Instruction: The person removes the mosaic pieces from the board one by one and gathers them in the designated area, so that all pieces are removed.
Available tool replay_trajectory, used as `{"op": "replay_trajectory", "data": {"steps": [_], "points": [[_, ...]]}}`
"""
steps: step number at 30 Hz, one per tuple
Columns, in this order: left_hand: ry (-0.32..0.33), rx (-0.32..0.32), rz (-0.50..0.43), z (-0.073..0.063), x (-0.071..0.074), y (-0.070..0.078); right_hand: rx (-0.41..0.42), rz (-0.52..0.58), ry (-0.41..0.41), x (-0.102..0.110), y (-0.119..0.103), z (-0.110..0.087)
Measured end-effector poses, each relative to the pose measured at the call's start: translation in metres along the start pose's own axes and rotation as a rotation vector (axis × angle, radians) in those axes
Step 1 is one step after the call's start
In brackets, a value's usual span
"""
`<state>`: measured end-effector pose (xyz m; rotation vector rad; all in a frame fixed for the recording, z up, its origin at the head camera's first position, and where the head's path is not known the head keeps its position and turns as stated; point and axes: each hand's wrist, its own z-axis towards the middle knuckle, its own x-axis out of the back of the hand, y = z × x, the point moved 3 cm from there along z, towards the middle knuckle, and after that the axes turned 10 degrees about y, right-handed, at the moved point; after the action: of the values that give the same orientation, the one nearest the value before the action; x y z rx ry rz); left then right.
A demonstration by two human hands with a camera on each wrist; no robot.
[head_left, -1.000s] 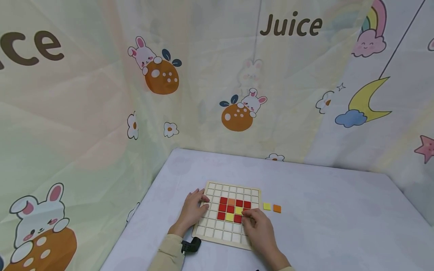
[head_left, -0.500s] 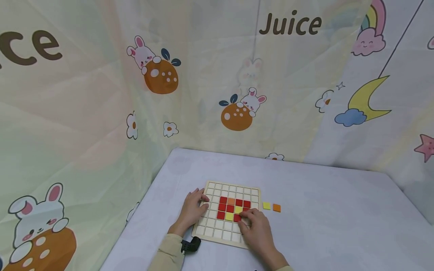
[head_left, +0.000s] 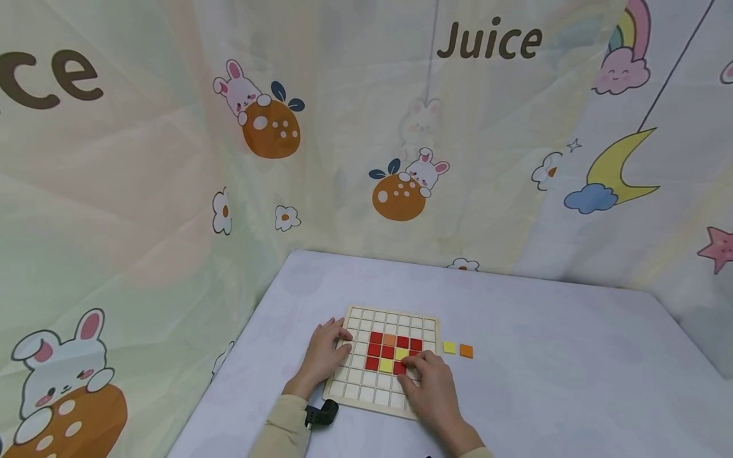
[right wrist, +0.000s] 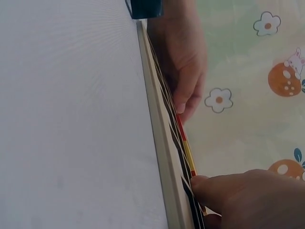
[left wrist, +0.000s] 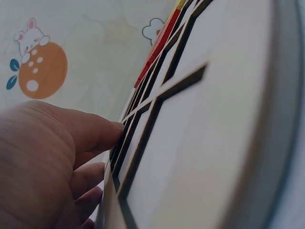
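A square wooden grid board [head_left: 372,397] lies on the table, with several red tiles [head_left: 375,337], two yellow tiles [head_left: 386,366] and a salmon tile [head_left: 389,340] grouped near its middle. My left hand [head_left: 325,351] rests on the board's left edge, thumb and forefinger over the border. In the left wrist view its thumb [left wrist: 97,132] touches the grid. My right hand [head_left: 433,385] is over the board's right part, thumb and forefinger bent at opposite edges of the lower-right red tile [head_left: 399,368]. That hand hides some cells and part of another red tile.
Right of the board, a loose yellow tile [head_left: 449,347] and an orange tile [head_left: 466,351] lie on the white-covered table [head_left: 550,356]. A black wrist device [head_left: 322,413] is at the left sleeve. Printed curtains [head_left: 326,127] enclose the table behind and at the left.
My right hand has shifted slightly left, its thumb and forefinger spreading farther apart around the lower-right red tile. The left hand stays at the board's edge.
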<state>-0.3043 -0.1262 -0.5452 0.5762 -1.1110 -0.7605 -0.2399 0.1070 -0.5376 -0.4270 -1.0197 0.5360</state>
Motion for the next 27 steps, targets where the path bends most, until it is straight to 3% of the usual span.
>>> {"op": "replay_trajectory", "data": {"steps": [14, 27], "points": [[-0.004, 0.012, 0.006, -0.0002, -0.0012, -0.0039, 0.004, 0.001, 0.012, -0.0026, -0.0006, -0.0005], [0.005, 0.008, -0.004, -0.0009, -0.0005, -0.0005, -0.037, 0.05, -0.035, -0.0011, -0.0026, 0.0011]]}}
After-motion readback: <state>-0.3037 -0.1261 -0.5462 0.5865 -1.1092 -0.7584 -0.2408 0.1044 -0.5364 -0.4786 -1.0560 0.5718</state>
